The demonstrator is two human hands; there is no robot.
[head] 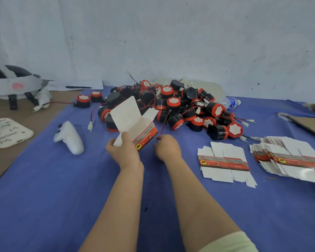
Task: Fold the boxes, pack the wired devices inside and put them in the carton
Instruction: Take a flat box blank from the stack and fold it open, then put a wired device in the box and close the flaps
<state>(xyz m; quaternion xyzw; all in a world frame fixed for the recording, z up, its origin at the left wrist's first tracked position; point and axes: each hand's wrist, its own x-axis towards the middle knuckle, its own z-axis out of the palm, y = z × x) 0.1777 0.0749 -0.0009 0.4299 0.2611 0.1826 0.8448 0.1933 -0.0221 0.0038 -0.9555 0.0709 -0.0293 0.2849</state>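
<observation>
Heap of wired devices [171,108] at the far middle of the surface [62,197], against the wall. Just in front of the heap: an opened box [135,124], with the left hand [123,151] below it and the right hand [167,148] beside it to the right. Right and in front of the heap: one flat box blank [225,163], then a stack of blanks [287,159] farther right. Left of the heap: two lone devices [89,100], nearer a controller [69,137]. Right behind the heap: a bottle [230,102].
</observation>
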